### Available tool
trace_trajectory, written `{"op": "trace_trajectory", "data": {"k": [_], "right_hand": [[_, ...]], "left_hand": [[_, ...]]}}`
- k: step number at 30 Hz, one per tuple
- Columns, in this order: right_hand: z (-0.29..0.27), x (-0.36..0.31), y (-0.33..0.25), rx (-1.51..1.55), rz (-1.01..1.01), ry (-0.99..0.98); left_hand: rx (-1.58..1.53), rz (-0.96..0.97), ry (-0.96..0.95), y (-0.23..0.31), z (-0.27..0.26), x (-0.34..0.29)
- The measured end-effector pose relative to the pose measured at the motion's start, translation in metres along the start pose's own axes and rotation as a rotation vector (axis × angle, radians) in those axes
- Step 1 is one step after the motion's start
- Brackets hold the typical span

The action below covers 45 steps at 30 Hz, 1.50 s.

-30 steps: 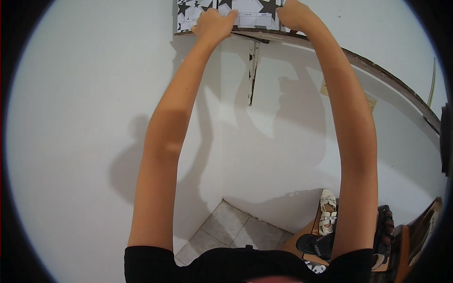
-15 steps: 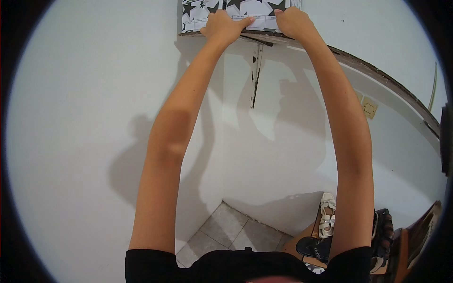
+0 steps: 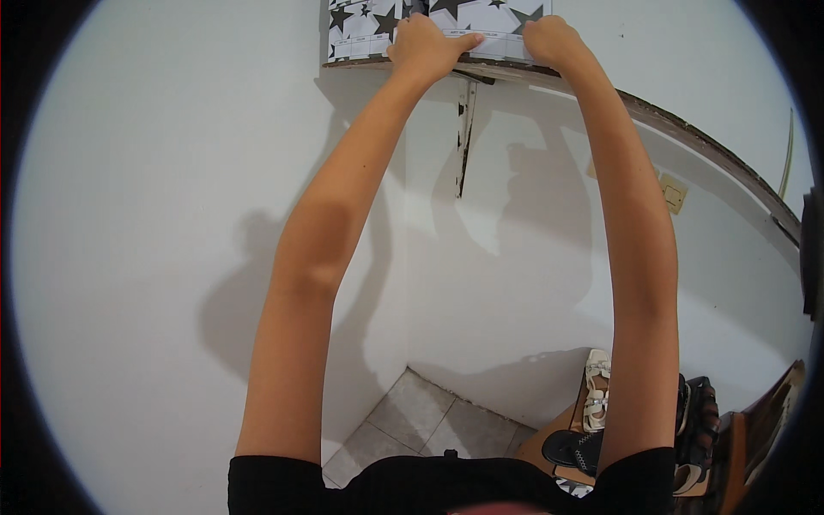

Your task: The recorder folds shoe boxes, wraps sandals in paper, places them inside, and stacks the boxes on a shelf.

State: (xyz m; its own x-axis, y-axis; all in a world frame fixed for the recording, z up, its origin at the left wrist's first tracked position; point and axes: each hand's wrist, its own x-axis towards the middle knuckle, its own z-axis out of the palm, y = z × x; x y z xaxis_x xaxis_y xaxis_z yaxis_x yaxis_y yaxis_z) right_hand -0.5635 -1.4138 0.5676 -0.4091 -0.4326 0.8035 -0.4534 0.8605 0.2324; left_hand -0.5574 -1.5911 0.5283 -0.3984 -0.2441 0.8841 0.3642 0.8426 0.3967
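High ahead of me, a white shoe box with black stars [image 3: 493, 15] sits at the front edge of the wall shelf [image 3: 678, 124]. My left hand [image 3: 427, 50] grips its left side, thumb stretched along the front. At its right end, my right hand [image 3: 556, 41] has its fingers closed on the corner. Left of it stands another star-patterned box [image 3: 356, 30], a narrow dark gap between the two. The tops of both boxes run out of view.
A chipped metal bracket [image 3: 464, 142] hangs under the shelf, with a wall switch [image 3: 672, 196] to its right. Below right lie white sandals [image 3: 595, 399], a black flip-flop [image 3: 571, 451] and dark sandals [image 3: 702, 421], near a wooden frame [image 3: 734, 455]. A wall closes off the left.
Both hands have shifted right along the shelf with the held box. The gap between it and the left box has grown wider.
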Motion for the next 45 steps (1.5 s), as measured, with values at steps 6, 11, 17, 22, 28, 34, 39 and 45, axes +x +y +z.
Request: {"op": "trace_trajectory", "data": {"k": [6,11,17,22,28,34,39,45], "right_hand": [[0.004,0.008,0.021,0.436,0.286,-0.029],[-0.020,0.008,0.015,0.832,0.577,-0.291],[-0.012,0.033,0.033,1.134,0.558,-0.385],[0.010,0.044,0.035,1.170,0.606,-0.538],[0.014,0.041,0.041,1.306,0.520,-0.564],[-0.001,0.022,0.021,1.199,0.608,-0.241],[0.002,0.025,0.026,1.070,0.563,-0.195],[0.018,0.035,0.038,1.169,0.491,-0.188]], "left_hand": [[-0.112,0.030,0.003,0.012,0.005,0.004],[-0.249,0.003,-0.158,0.011,-0.003,0.026],[-0.940,-0.162,-0.613,0.001,0.005,0.072],[-1.073,-0.289,-0.614,-0.010,0.015,0.066],[-1.086,-0.266,-0.626,-0.010,0.016,0.066],[-1.021,-0.257,-0.584,-0.018,0.015,0.069],[-0.742,-0.065,-0.358,-0.009,0.007,0.056],[0.264,0.195,0.477,-0.021,-0.013,0.023]]}}
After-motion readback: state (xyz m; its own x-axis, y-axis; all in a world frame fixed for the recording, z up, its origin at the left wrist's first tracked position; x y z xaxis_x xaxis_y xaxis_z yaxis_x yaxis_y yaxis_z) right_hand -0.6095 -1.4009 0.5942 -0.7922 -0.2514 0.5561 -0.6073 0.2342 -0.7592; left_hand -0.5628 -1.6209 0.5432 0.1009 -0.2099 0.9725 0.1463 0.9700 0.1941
